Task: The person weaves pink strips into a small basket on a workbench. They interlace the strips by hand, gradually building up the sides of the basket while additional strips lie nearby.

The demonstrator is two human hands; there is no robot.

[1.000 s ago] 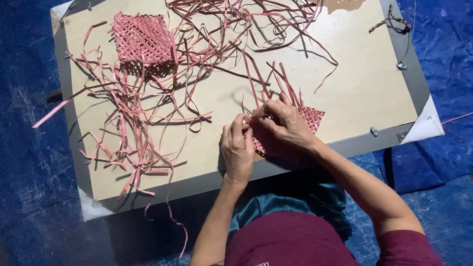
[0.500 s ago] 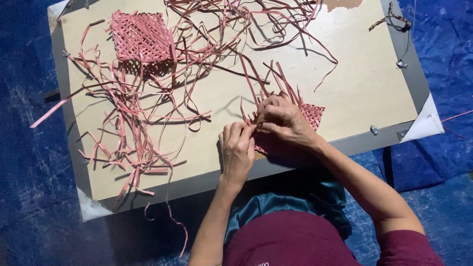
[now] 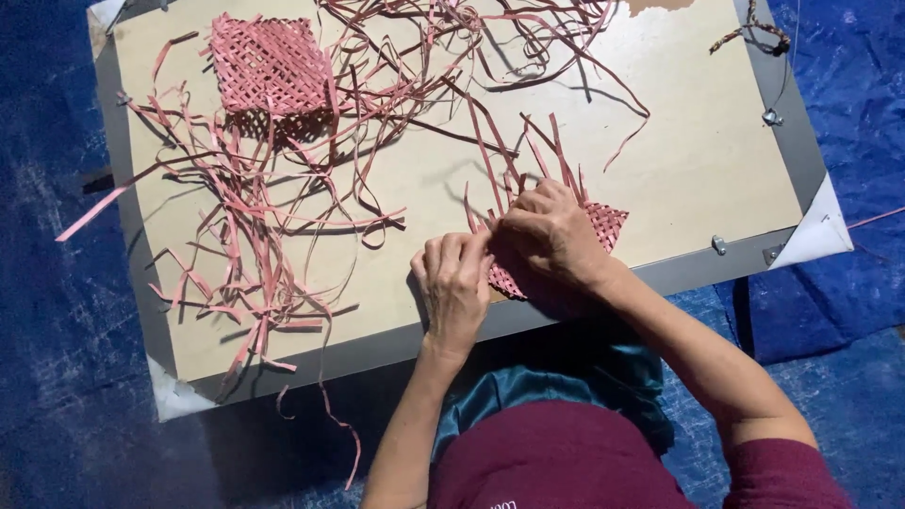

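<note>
Maroon sleeves and a teal lap fill the near edge of the view, and from them two bare arms reach onto a pale board (image 3: 679,179) with a grey rim, lying on blue tarpaulin (image 3: 57,396). The left hand (image 3: 454,287) rests at the board's near edge, its fingers (image 3: 443,259) curled loosely and their tips pressed against the rim of a small pink woven mat (image 3: 603,226); whether they pinch a strip I cannot tell. The right hand (image 3: 547,231) lies just beside it, touching it, palm down over the mat with the fingers bent and closed on the weave (most of the mat is hidden beneath this hand). Loose ends of pink strip (image 3: 556,155) stand up from the mat just beyond the knuckles. Farther out, to the left, a tangle of pink strips (image 3: 245,217) sprawls across the board and over its edge. Beyond that, near the far left corner, sits a second woven pink square (image 3: 267,64), well apart from the hands. At the far right corner lies a short braided cord (image 3: 749,28).
</note>
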